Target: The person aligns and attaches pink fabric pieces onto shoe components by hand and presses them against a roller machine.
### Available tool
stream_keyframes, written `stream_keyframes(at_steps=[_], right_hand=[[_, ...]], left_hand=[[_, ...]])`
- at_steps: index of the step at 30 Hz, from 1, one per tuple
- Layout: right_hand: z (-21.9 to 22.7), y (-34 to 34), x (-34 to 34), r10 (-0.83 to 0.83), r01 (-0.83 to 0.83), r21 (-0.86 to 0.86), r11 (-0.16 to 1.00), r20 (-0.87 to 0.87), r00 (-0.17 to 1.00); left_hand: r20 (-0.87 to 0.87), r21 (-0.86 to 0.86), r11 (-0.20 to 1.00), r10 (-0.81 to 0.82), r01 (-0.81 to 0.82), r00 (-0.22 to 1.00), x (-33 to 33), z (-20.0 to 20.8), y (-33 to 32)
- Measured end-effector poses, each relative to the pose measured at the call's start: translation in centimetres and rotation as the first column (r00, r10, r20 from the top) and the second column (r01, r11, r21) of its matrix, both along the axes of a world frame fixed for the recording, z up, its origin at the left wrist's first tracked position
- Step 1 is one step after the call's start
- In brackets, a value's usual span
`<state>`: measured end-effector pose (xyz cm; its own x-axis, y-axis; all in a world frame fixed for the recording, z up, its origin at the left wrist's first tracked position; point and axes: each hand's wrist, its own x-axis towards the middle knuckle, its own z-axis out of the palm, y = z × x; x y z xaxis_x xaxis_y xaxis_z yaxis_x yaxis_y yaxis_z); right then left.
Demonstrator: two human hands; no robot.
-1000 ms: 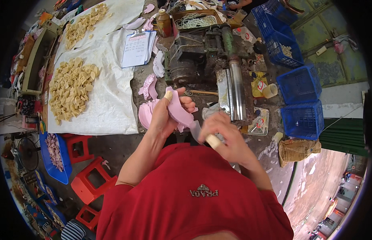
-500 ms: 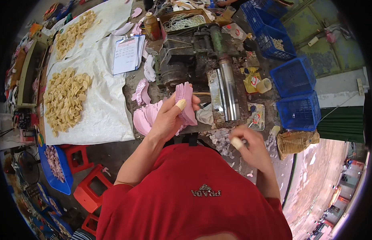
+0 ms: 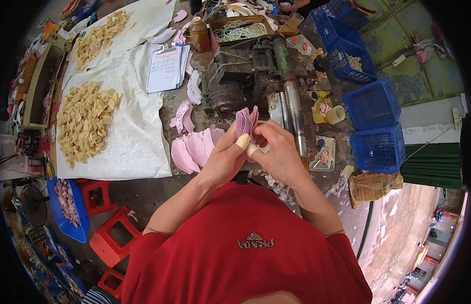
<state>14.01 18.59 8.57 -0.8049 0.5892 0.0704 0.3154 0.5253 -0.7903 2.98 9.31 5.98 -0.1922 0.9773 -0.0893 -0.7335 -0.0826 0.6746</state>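
A stack of curved pink pieces [image 3: 244,123], thin and layered, stands on edge between my hands in front of the machine. My left hand [image 3: 226,152] is closed around its lower left side, with a pale cover on the thumb. My right hand [image 3: 276,149] pinches the stack's right side, its covered thumb close to the left one. The layers fan apart at the top; their lower ends are hidden by my fingers. Beside my left hand, a row of overlapping pink curved pieces [image 3: 191,151] lies on the bench.
Ahead stands a greasy machine [image 3: 230,76] with a shiny metal roller [image 3: 295,114]. Left are a white sheet [image 3: 136,147] bearing yellowish pieces [image 3: 88,119] and a clipboard [image 3: 164,68]. Blue crates [image 3: 378,147] stand right; red stools [image 3: 114,235] and a blue tub [image 3: 83,223] are lower left.
My right hand has moved up and left from beside the bench edge and taken hold of the pink stack. The stack has turned, its layered edges now fanned toward me.
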Motion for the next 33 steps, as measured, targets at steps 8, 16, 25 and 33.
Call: stream_keyframes(at_steps=[8, 16, 25, 33], right_hand=[[-0.7, 0.3, -0.5, -0.052, 0.051, 0.083, 0.995, 0.012, 0.999], [-0.6, 1.1, 0.1, 0.008, -0.007, 0.090, 0.996, -0.014, 1.000], [-0.1, 1.3, -0.3, 0.017, -0.050, 0.306, 0.951, 0.107, 0.994], [0.3, 2.1, -0.1, -0.022, 0.005, 0.119, 0.993, 0.147, 0.989]], left_hand=[[0.012, -0.033, 0.999, 0.041, -0.040, 0.999, 0.1, -0.6, 0.4], [0.080, 0.005, 0.999, 0.048, -0.049, 0.996, 0.1, -0.9, 0.5], [-0.029, -0.089, 0.996, 0.019, -0.021, 0.999, 0.7, -0.9, 1.1], [0.078, -0.090, 0.994, 0.075, -0.068, 0.994, 0.7, -1.3, 1.2]])
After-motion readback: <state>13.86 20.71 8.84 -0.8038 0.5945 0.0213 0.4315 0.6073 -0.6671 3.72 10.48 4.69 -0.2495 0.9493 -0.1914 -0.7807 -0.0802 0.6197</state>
